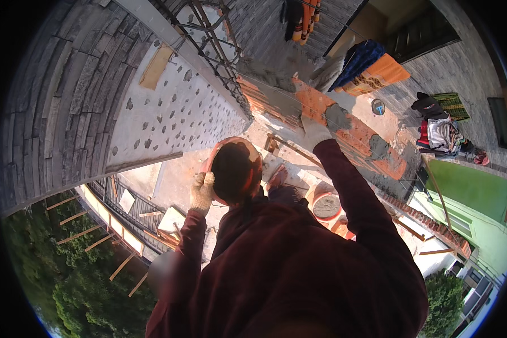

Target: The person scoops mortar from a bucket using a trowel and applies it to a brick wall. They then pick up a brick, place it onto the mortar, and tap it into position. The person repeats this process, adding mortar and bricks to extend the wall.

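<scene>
Bowl (256, 169): at the left hand's (201, 192) 2 o'clock; a one-sided grip could let it tip.
Left fingers: pinching the bowl's rim.
Right hand (316, 133): 2 o'clock from bowl, beside brick wall (308, 101); finger state cannot be told.
Mortar patches (337, 117): weak bonding could drop them.
Bucket (328, 219): bowl's 4 o'clock; careless footing could upset it.

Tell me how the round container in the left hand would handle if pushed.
The round container is likely stiff: its outline looks round. Gripped by the left hand at one side, it may tip. Its dark inside leaves weight uncertain.
</scene>
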Demonstrator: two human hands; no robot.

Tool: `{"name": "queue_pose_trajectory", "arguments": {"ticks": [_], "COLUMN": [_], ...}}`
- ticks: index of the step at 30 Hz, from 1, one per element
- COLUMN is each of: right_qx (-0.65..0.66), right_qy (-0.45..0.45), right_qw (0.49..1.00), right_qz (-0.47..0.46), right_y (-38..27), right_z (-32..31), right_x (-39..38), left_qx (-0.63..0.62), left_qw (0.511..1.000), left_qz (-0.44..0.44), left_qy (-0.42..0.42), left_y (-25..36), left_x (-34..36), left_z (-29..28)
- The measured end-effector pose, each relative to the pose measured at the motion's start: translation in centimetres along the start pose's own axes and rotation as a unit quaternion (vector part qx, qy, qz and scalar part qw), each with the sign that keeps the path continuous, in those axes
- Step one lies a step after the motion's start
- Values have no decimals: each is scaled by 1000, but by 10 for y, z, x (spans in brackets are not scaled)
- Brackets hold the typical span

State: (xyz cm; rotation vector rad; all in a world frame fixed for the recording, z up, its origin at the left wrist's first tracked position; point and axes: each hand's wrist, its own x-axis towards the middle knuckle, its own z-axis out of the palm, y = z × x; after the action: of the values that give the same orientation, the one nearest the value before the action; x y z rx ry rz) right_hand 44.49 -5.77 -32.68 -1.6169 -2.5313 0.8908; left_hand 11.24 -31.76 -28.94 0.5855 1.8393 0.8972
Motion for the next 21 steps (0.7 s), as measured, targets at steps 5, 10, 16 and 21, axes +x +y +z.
{"name": "queue_pose_trajectory", "arguments": {"ticks": [5, 10, 16, 21], "right_qx": [-16, -175, -248, -256], "right_qy": [64, -68, 29, -4], "right_qw": [995, 965, 937, 921], "right_qz": [-79, -181, -242, -293], "right_y": [35, -31, -114, -105], "right_z": [-33, -60, -25, 1], "right_x": [-84, -101, -43, -47], "left_qx": [-75, -54, -24, 0], "left_qw": [996, 996, 988, 984], "left_qz": [46, 43, 72, 106], "left_qy": [-14, -65, -132, -146], "left_y": [14, 67, 129, 146], "left_x": [12, 19, 18, 53], "left_z": [-1, -4, -14, -15]}}
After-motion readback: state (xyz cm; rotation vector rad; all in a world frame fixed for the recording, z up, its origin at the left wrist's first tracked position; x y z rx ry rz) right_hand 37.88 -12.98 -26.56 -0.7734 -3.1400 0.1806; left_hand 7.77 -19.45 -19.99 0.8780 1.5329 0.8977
